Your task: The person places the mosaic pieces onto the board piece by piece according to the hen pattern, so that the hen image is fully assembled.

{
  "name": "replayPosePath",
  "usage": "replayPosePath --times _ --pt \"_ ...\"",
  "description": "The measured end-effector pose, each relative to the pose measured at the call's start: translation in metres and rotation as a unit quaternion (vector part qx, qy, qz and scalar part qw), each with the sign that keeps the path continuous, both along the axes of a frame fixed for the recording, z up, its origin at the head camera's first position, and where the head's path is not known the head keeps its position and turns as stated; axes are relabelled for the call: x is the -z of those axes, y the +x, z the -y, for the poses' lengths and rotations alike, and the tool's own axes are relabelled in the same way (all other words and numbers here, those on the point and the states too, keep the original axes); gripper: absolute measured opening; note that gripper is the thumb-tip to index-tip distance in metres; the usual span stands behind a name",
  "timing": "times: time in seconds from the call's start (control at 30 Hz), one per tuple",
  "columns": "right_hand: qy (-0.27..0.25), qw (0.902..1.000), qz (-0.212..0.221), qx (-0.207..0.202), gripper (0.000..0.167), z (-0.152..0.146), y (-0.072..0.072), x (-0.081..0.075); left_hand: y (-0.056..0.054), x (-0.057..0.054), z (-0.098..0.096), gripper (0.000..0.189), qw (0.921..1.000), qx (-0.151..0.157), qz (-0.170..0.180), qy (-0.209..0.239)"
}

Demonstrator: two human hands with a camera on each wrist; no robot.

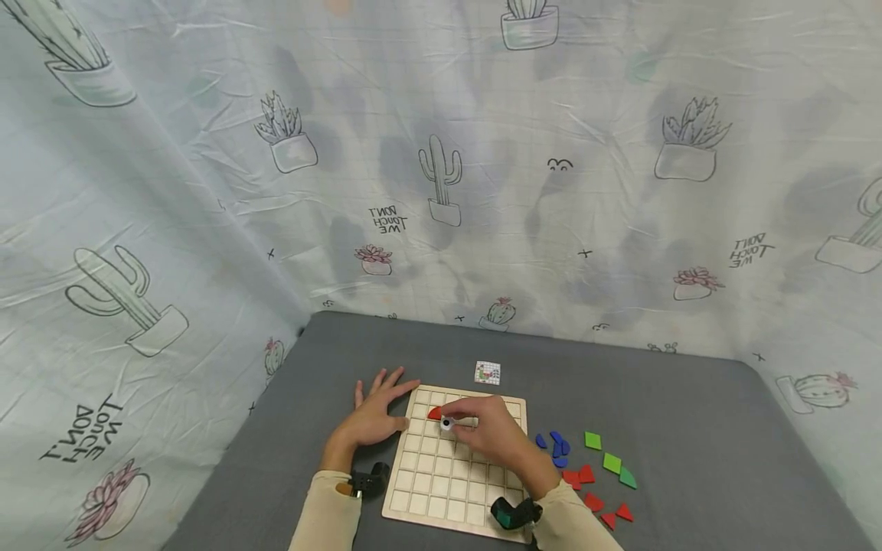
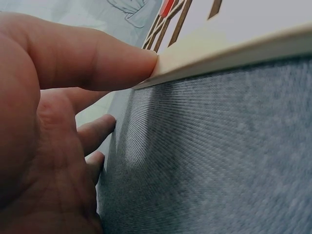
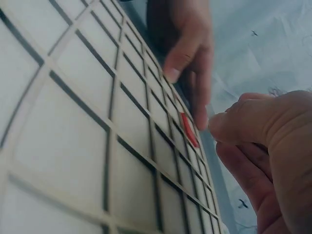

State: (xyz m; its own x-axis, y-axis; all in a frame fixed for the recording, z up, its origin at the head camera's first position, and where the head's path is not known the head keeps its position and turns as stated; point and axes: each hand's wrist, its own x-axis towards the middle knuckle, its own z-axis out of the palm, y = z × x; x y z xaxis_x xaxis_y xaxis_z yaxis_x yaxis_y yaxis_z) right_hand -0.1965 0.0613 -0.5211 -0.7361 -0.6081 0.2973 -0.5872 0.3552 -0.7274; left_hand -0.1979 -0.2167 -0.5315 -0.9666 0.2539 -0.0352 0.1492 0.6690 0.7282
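Grey tbl (image 1: 710, 436) w/ wooden grid bd (image 1: 438, 485), card (image 1: 487, 373) beyond, blue pcs (image 1: 556, 449), green pcs (image 1: 592, 440) & red pcs (image 1: 593, 502) to rt.

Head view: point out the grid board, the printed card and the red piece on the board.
Grid board (image 1: 443, 466): head view, on a bare cell.
Printed card (image 1: 487, 373): head view, middle of its printed face.
Red piece (image 1: 435, 413): head view, on its visible upper face.

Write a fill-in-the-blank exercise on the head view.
The thumb of the left hand touches the ____ edge of the grid board.
The right hand holds a white piece bearing a ____ dot.
The wedge-shaped piece beside it is ____.
Right of the board lie blue pieces, red pieces and ____ pieces.
Missing words: left; black; red; green.
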Motion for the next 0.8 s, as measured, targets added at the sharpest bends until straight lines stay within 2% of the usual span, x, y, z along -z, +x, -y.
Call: replayPosePath --times 0.13,0.4,0.6,0.8 --pt "0.001 0.9998 -0.003 -0.018 0.033 0.014 -0.004 0.007 0.001 0.000 0.000 0.072 1.0000 0.000 0.001 -0.001" --pt "0.031 0.9973 -0.064 -0.022 0.030 0.030 -0.005 0.013 0.001 0.000 0.000 0.071 1.0000 0.002 -0.001 0.003" --pt "0.064 0.9941 -0.088 -0.002 0.031 0.035 0.000 0.012 0.001 0.002 0.001 0.072 1.0000 0.002 -0.002 0.003" --pt "0.047 0.9948 -0.088 0.021 0.027 0.038 0.005 0.015 0.000 0.002 0.001 0.071 1.0000 0.002 -0.001 0.003"
